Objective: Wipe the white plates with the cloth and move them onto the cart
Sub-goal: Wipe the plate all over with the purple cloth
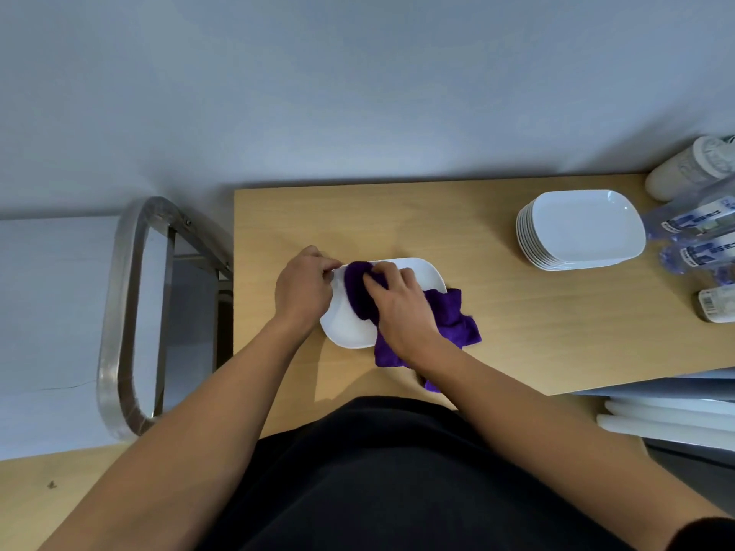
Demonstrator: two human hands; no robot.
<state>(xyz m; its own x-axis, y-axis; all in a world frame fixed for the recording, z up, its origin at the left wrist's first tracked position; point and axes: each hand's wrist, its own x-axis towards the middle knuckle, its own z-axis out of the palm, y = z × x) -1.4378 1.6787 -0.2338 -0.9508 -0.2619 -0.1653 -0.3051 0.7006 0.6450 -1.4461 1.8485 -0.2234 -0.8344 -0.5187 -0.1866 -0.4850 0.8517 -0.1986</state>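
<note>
i have the left hand (304,290) pinching the plate (347,332) rim on the table (437,216), right hand (401,308) clutching the cloth (360,290) mid-plate; i'd pin the rim hard and sweep firmly out to the edges.

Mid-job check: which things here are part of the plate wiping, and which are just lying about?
Job: plate held by the left hand, purple cloth in the right hand, stack of plates, cart.
Lying about: water bottles, white bottle, small jar.
</note>
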